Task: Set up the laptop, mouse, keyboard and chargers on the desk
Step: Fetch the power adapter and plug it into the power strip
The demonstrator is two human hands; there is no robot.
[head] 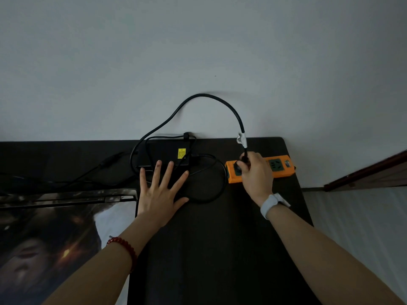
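A black charger brick point(164, 153) with a yellow label lies at the back of the dark desk point(220, 238). Its thick black cable point(199, 96) arcs up against the wall and comes down into a black plug point(239, 165). My right hand point(255, 175) grips that plug at the left socket of an orange power strip point(278, 167). My left hand point(161, 190) lies flat with fingers spread on the desk, its fingertips over the brick's front edge and loose cable loops. The laptop point(66, 197) sits at the left, mostly dark.
A printed desk mat point(55, 238) covers the left part of the desk. Thin cables point(88, 172) trail behind the laptop. The desk backs onto a white wall point(198, 51). A dark wooden frame point(370, 172) runs at the right, beyond the desk's right edge.
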